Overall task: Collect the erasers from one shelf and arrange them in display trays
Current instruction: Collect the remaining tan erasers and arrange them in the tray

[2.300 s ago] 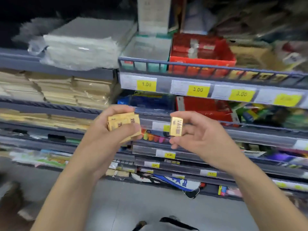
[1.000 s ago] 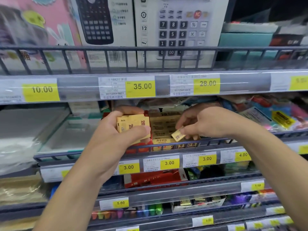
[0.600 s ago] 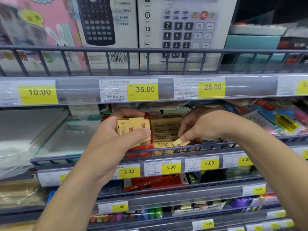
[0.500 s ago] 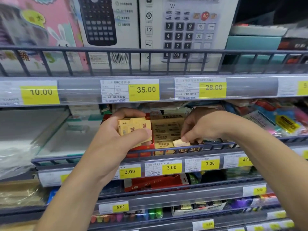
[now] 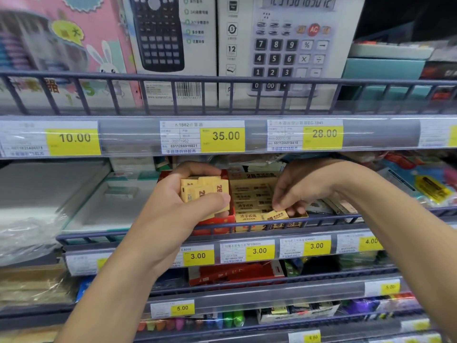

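The left hand (image 5: 173, 214) grips a stack of erasers (image 5: 205, 194), small flat yellow blocks in paper sleeves printed "2B", with the thumb across the front and the fingers curled over the top. The stack is held in front of a red cardboard tray (image 5: 217, 220) on the middle shelf. The right hand (image 5: 304, 189) reaches down into the yellow display tray (image 5: 269, 226) just beside the red one, its fingertips (image 5: 279, 205) pinching a single eraser (image 5: 275, 215) at the tray's front row. That tray is an open cardboard box, its front wall marked "2B", and it holds flat rows of the same yellow sleeved erasers lying face up, filling most of its floor. A grey wire rail (image 5: 247, 224) runs across the front of the shelf, partly crossing both trays. Below it, clear plastic strips carry yellow price labels (image 5: 259, 251) reading 3.00 and 4.00. To the left lies a glossy plastic-wrapped pack (image 5: 49, 194) of pale sheets. On the shelf above stand boxed calculators (image 5: 284, 45) behind another rail, next to a pink box with a cartoon rabbit (image 5: 69, 45). Lower shelves hold red packs and coloured pens, too blurred to tell apart.
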{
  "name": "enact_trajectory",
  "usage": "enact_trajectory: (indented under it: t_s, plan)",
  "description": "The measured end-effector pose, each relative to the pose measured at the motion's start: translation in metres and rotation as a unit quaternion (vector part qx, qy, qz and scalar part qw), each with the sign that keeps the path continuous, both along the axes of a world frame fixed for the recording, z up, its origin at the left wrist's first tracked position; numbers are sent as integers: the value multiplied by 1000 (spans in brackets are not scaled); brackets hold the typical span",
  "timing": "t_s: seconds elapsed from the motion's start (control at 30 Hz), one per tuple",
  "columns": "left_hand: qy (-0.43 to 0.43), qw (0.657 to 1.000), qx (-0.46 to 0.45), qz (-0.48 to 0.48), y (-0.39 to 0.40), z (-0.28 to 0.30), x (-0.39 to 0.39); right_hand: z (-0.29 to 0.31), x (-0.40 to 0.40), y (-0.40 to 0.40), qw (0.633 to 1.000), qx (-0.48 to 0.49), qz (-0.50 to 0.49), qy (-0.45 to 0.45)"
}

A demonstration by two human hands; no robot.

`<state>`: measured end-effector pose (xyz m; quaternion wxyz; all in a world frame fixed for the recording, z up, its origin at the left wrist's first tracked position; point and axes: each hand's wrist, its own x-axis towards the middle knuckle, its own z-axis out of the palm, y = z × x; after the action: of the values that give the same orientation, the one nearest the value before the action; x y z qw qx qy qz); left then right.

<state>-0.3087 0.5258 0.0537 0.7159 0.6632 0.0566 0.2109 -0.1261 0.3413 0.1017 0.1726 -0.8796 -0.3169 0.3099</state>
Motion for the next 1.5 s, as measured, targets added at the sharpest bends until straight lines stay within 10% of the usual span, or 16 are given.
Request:
enact_trajectory:
  t_s: [0.37,0.47,0.57,0.83,1.13,1.5]
  plan:
    - [18,1000,-16,-6,-7,-3,2,-10,-8,4,988,-18,35,-149]
    - [21,999,-22,-12,-9,-4,3,-11,-20,-2,968,156,29,-197]
    - [16,999,-36,-25,-13,-4,3,-14,-48,-8,919,386,74,-39]
    - [2,994,-92,-53,-21,-1,2,-34,-75,-4,854,440,108,-257]
    - [5,993,-119,-11,-20,0,1,-37,-61,-17,860,375,103,-330]
    - [8,995,-99,2,-13,-1,1,-25,19,-23,937,55,8,-344]
